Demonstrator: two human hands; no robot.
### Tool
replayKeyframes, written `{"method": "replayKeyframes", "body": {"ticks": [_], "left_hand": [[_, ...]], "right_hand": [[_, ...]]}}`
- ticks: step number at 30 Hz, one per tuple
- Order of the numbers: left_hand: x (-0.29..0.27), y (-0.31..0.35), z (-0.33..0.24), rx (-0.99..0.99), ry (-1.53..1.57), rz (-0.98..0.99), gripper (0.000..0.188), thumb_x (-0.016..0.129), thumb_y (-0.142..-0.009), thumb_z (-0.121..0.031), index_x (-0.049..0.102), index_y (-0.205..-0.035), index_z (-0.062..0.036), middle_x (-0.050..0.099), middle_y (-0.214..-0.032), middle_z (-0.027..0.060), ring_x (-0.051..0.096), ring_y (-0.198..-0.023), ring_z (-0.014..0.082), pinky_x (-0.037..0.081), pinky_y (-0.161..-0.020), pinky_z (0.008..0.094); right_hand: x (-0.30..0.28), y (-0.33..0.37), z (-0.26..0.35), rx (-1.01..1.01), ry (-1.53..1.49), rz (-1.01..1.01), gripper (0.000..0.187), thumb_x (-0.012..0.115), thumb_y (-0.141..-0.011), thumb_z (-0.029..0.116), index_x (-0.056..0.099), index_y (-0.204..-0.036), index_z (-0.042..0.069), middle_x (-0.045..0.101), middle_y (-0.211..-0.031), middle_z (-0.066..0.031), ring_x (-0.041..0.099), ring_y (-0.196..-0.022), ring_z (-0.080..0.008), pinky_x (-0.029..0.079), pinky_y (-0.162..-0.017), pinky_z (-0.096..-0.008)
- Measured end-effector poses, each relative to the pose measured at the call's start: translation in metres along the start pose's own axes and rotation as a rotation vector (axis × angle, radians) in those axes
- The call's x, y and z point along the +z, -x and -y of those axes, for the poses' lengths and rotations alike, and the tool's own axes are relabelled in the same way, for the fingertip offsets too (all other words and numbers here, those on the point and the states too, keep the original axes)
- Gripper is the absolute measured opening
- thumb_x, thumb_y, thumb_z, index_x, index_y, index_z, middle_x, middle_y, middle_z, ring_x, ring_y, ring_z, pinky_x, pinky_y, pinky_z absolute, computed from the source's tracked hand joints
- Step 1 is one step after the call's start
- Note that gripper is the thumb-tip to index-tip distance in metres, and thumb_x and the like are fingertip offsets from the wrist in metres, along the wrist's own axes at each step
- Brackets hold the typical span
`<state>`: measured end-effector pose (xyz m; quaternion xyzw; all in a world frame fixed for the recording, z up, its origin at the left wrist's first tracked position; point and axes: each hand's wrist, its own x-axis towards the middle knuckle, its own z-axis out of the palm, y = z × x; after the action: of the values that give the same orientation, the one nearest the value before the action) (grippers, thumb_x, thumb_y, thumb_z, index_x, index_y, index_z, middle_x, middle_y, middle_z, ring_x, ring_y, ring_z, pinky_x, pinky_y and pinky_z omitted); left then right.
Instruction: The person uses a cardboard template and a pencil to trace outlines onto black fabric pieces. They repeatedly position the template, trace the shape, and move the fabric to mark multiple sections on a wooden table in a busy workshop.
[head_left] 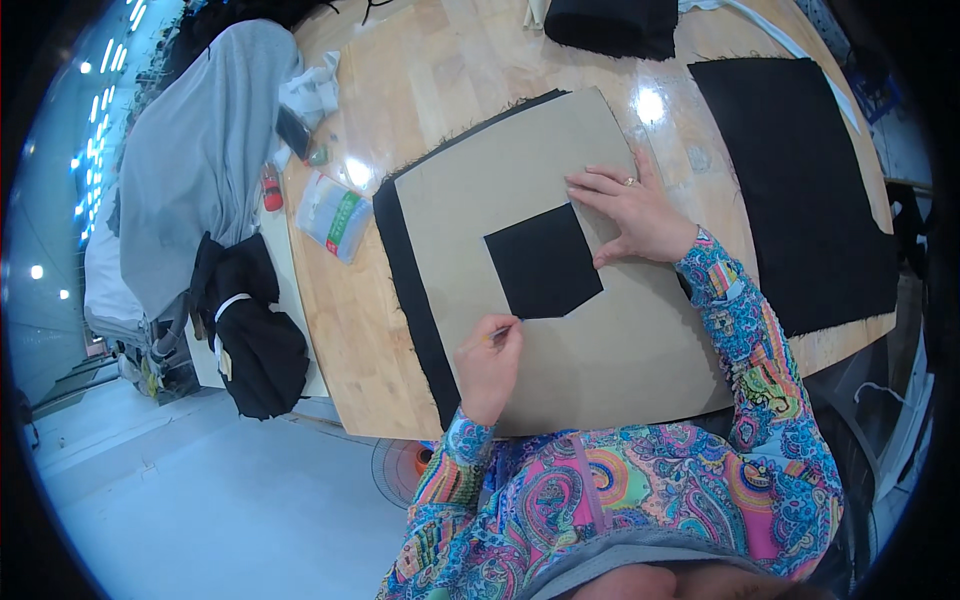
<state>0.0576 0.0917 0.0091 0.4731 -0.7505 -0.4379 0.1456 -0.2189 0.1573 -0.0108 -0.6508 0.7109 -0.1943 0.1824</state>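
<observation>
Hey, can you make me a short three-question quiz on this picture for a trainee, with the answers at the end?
1. True or false: the right hand rests on the tan board, beside the black five-sided shape.

2. What does the left hand hold?
A) Scissors
B) A slim tool
C) A ruler

3. Fill in the blank: on the wooden table, the plastic packet lies to the ____ of the tan board, as the wearer sees it.

Key: 1. True; 2. B; 3. left.
</observation>
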Motion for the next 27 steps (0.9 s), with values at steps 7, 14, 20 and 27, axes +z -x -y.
{"method": "replayKeyframes", "body": {"ticks": [7, 14, 20, 27], "left_hand": [[-0.006, -0.001, 0.009, 0.033, 0.004, -0.055, 0.006, 0.066, -0.086, -0.005, 0.065, -0.088, 0.0012, 0.065, -0.075, 0.0012, 0.059, -0.069, 0.0042, 0.047, -0.063, 0.0194], [0.016, 0.001, -0.005, 0.039, 0.248, 0.052, 0.008, 0.065, -0.085, -0.002, 0.065, -0.093, -0.0002, 0.067, -0.086, 0.0058, 0.063, -0.077, 0.0106, 0.051, -0.069, 0.0234], [0.061, -0.005, -0.024, 0.247, 0.240, 0.130, 0.007, 0.065, -0.085, 0.001, 0.065, -0.093, 0.0018, 0.066, -0.089, 0.0056, 0.059, -0.075, 0.0066, 0.049, -0.065, 0.0206], [0.068, -0.008, -0.025, 0.272, 0.155, 0.149, 0.009, 0.065, -0.084, -0.002, 0.064, -0.093, -0.0001, 0.068, -0.092, 0.0131, 0.068, -0.077, 0.0209, 0.054, -0.069, 0.0284]], "right_hand": [[0.000, 0.000, 0.000, 0.000, -0.028, -0.003, 0.088, 0.084, -0.058, 0.034, 0.048, -0.134, 0.009, 0.043, -0.143, -0.0025, 0.033, -0.136, -0.0224, -0.004, -0.112, -0.0607], [0.001, 0.003, -0.003, 0.003, -0.025, -0.022, 0.089, 0.085, -0.056, 0.035, 0.049, -0.134, 0.009, 0.043, -0.143, -0.0027, 0.035, -0.135, -0.0228, -0.004, -0.112, -0.0595], [0.004, 0.001, -0.004, -0.025, 0.021, -0.012, 0.090, 0.084, -0.059, 0.039, 0.047, -0.135, 0.009, 0.041, -0.143, -0.0011, 0.032, -0.136, -0.0209, 0.002, -0.110, -0.0660], [0.008, 0.000, -0.006, -0.029, 0.010, -0.025, 0.090, 0.084, -0.058, 0.040, 0.048, -0.134, 0.009, 0.042, -0.142, -0.0010, 0.033, -0.136, -0.0206, 0.005, -0.110, -0.0676]]}}
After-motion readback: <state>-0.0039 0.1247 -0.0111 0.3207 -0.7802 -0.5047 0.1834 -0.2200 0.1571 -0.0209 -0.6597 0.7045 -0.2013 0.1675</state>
